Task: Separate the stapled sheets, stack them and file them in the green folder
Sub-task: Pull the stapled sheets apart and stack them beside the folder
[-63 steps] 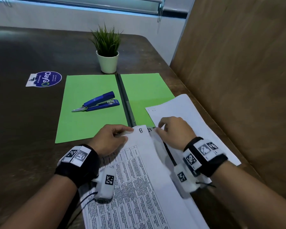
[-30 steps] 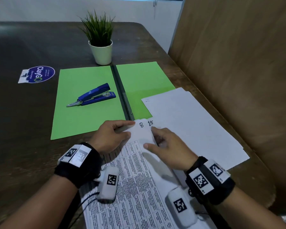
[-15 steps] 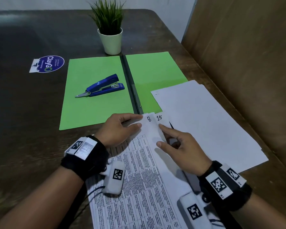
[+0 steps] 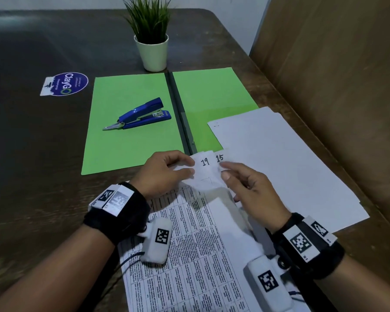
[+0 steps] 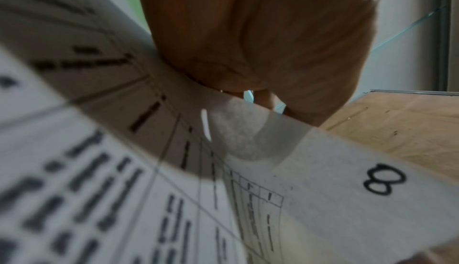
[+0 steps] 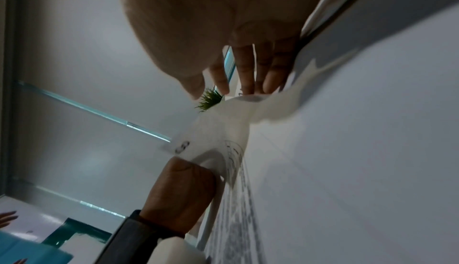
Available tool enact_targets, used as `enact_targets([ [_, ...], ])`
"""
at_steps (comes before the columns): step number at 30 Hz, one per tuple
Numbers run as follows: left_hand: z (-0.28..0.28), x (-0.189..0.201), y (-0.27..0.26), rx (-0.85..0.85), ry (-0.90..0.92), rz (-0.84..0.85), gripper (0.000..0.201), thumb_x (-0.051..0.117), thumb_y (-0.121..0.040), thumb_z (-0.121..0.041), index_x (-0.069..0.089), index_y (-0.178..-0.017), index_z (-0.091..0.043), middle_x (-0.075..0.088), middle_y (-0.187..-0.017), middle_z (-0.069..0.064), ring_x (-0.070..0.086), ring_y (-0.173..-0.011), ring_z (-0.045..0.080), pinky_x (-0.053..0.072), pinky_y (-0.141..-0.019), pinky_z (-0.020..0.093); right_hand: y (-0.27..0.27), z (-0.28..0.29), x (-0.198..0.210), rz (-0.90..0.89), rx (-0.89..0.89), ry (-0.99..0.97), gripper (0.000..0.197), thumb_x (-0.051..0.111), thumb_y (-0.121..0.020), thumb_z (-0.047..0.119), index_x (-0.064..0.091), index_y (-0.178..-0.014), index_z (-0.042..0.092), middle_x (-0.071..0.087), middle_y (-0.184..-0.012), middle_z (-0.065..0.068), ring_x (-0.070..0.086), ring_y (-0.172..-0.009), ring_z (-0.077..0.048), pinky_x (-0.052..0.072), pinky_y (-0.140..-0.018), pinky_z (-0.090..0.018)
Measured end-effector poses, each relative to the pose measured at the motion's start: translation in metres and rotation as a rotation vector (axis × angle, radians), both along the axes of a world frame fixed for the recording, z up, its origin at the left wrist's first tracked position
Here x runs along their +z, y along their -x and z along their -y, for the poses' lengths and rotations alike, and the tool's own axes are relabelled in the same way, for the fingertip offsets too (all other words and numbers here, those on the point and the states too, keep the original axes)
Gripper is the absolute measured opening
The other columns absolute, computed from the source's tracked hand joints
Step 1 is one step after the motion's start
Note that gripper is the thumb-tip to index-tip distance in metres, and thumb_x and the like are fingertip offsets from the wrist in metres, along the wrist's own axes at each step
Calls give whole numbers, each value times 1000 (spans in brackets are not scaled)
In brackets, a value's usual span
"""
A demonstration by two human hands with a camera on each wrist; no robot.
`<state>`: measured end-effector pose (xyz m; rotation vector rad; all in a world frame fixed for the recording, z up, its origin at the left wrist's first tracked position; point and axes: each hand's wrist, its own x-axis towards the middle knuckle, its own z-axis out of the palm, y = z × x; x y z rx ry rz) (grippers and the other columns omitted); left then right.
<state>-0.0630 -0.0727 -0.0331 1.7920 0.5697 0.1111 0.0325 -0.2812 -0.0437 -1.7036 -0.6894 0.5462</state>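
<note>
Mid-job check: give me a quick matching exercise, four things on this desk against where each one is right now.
Things:
1. blue stapler
2. potted plant
3. blank white sheets
4. left hand

Places:
A. overlapping the folder's right flap, near the wooden wall
B. pinching the top corner of the printed sheets
C. lying on the green folder's left flap
D. standing just beyond the folder's spine

Pairs: 1-C, 2-D, 3-A, 4-B
</note>
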Motion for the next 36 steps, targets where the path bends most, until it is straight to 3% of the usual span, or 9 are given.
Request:
enact_targets([
  [2,-1,-2,0,-17,-17,-1,27,79,-82,-7,74,-99,-27,75,-104,-16,69,-89,-2,53,-88,25,-1,0,-1,-54,-28,11,27,65,-94,22,63,-112,41,72,-105,15,64,-90,6,49,-73,-17],
  [6,-3,-2,1,-28,-27,17,38,80,-80,-7,73,-103,-36,74,-109,-17,70,-100,4,54,-97,27,3,0,-1,-2,26,31,31,70,-90,17,66,-107,43,72,-89,23,62,-82,1,51,-72,-20],
  [15,-4,-5,2,-31,-58,55,24,84,-77,-6,76,-94,-20,76,-102,-10,70,-92,3,55,-87,20,2,-2,-2,27,-32,2,26,81,-78,6,74,-87,29,68,-82,19,61,-75,-1,49,-69,-15],
  [18,-5,-6,2,-42,-56,77,37,85,-75,-4,72,-102,-25,72,-106,-11,66,-88,-9,51,-81,9,0,-3,-4,21,-56,1,18,83,-77,7,73,-83,20,67,-76,10,57,-66,-4,47,-64,-17],
  [20,-6,-6,2,-62,-49,77,42,86,-73,-3,71,-106,-25,71,-109,-11,65,-94,-11,48,-82,5,0,-6,-4,18,-107,-1,14,85,-75,8,72,-77,12,64,-70,2,52,-59,-4,44,-59,-17],
  [23,-7,-6,3,-70,-43,75,44,87,-72,-3,71,-105,-27,71,-113,-12,64,-105,-7,46,-87,4,-1,-11,-6,-16,-184,12,19,87,-72,10,69,-68,11,56,-57,4,46,-49,-7,41,-52,-19],
  [29,-7,-5,5,-67,-26,73,43,86,-73,-4,72,-106,-28,73,-109,-12,67,-95,-5,52,-87,13,-3,-10,-10,106,-151,89,23,79,-82,9,67,-64,15,57,-56,7,45,-50,-5,40,-53,-20],
  [32,-7,-7,4,-57,-10,77,39,84,-75,-2,74,-105,-26,74,-107,-3,69,-90,6,57,-78,18,-2,-9,-10,205,-124,126,24,75,-85,8,66,-66,20,60,-61,11,50,-54,-2,42,-57,-16],
  [36,-7,-6,4,-71,-27,43,21,84,-77,-12,78,-96,-15,78,-97,2,73,-88,17,58,-82,29,0,-6,-8,221,-117,91,15,73,-86,6,76,-81,19,66,-68,15,58,-62,2,42,-63,-8],
])
